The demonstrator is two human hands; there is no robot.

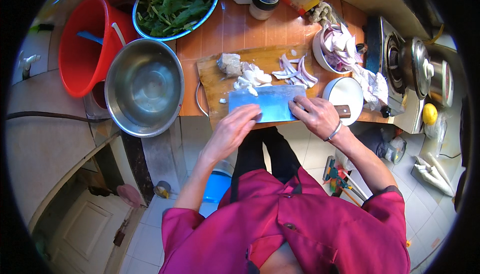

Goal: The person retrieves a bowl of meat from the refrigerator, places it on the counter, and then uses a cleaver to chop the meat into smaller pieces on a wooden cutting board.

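My right hand [317, 114] grips a cleaver [275, 103] where blade and brown handle meet, its broad blade lying over the near side of the wooden cutting board [217, 86]. Over the blade's left end is my left hand [234, 125], its fingers extended and the thumb slightly apart; whether it touches the metal I cannot tell. Beyond the blade lie white, soft-looking slices [253, 77] beside a pale lump [229, 65] of food. Strips of purple onion [295, 71] sit to their right on the board.
A bowl of cut purple onion [318, 50] and a white enamel bowl [337, 86] stand at right, before a gas stove [386, 48]. Leftward are a steel basin [144, 86], a red bucket [80, 45] and a basin of leafy greens [176, 5]. A lidded jar [264, 3] stands behind.
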